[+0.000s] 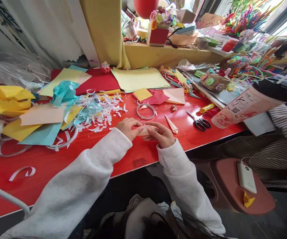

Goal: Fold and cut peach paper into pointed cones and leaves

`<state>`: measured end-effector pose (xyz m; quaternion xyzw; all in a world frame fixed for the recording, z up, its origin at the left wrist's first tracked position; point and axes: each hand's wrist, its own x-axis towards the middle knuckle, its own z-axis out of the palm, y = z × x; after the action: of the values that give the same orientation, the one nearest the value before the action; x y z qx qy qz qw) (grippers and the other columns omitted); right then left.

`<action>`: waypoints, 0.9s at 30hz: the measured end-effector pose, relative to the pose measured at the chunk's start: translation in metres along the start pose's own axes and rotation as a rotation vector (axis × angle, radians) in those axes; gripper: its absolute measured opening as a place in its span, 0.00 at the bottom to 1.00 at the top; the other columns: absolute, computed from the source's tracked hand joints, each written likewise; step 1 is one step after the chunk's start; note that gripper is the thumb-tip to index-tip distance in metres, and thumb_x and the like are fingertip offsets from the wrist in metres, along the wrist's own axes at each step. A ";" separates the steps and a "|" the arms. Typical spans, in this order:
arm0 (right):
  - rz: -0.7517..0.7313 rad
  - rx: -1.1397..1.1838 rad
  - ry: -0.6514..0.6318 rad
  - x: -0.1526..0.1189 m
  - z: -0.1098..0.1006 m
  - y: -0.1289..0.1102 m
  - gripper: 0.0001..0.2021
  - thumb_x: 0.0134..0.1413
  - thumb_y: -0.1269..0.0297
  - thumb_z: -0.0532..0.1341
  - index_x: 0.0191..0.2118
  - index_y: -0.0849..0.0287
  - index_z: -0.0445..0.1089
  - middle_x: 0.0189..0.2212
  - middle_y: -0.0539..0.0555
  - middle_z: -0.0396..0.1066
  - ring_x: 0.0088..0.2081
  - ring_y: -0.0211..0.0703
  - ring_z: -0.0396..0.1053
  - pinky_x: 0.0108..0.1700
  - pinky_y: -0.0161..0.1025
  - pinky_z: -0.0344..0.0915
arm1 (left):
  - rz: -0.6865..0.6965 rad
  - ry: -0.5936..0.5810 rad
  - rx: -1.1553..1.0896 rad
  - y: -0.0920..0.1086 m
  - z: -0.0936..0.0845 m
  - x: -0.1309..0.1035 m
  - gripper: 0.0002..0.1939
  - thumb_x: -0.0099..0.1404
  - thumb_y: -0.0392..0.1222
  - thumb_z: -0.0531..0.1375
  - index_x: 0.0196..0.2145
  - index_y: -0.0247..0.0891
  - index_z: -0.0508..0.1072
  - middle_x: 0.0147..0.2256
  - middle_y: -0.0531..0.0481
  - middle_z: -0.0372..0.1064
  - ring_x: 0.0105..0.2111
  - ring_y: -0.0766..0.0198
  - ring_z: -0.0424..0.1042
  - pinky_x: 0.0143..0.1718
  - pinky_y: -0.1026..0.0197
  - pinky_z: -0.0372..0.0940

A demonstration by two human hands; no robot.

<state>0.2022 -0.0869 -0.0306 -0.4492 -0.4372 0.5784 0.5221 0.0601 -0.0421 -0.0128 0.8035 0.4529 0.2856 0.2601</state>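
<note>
Both hands meet over the red table near its front edge, pinching one small piece of pale pink paper (143,131) between them. My left hand (128,128) grips its left end, thumb and fingers pressed together. On the other end, my right hand (161,133) has its fingertips closed; they partly cover the paper. Just beyond the hands lies a roll of clear tape (145,111). A folded pale paper cone (171,124) rests to the right of my right hand. Farther right are black-handled scissors (199,122), with blades pointing away to the left.
White paper shreds (103,109) and coloured sheets (42,114) cover the table's left side. A yellow glue stick (207,108) and a tilted pink cup (245,104) stand at right. A power bank (247,177) lies on a brown stool (223,179), beside another person's striped sleeve (286,121).
</note>
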 end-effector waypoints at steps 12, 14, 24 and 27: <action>0.010 -0.036 -0.002 -0.001 0.002 0.000 0.18 0.41 0.53 0.57 0.36 0.62 0.64 0.25 0.51 0.69 0.24 0.36 0.69 0.30 0.36 0.68 | -0.166 -0.054 -0.243 0.001 -0.004 0.000 0.16 0.52 0.50 0.53 0.29 0.35 0.71 0.28 0.50 0.69 0.31 0.63 0.66 0.34 0.61 0.60; 0.000 -0.035 0.004 0.000 0.001 0.001 0.18 0.41 0.53 0.58 0.34 0.62 0.65 0.24 0.51 0.69 0.24 0.35 0.69 0.30 0.36 0.68 | -0.188 -0.081 -0.306 -0.001 -0.003 0.000 0.15 0.50 0.50 0.55 0.29 0.35 0.71 0.28 0.50 0.69 0.31 0.63 0.67 0.34 0.62 0.60; -0.071 -0.085 -0.020 -0.001 -0.003 0.003 0.22 0.42 0.54 0.57 0.44 0.59 0.62 0.24 0.49 0.68 0.24 0.36 0.69 0.28 0.35 0.68 | -0.346 -0.261 -0.706 0.003 -0.009 0.002 0.10 0.50 0.36 0.53 0.31 0.34 0.68 0.23 0.53 0.66 0.18 0.69 0.66 0.20 0.65 0.62; -0.097 -0.104 -0.038 0.000 -0.003 0.006 0.20 0.43 0.55 0.56 0.44 0.58 0.62 0.25 0.50 0.69 0.25 0.36 0.69 0.27 0.35 0.68 | -0.376 -0.218 -0.770 0.002 -0.011 0.003 0.07 0.47 0.34 0.57 0.27 0.33 0.64 0.22 0.53 0.65 0.17 0.70 0.65 0.14 0.67 0.59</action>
<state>0.2041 -0.0870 -0.0376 -0.4432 -0.4976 0.5372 0.5170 0.0549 -0.0385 -0.0027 0.5771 0.4218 0.2949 0.6341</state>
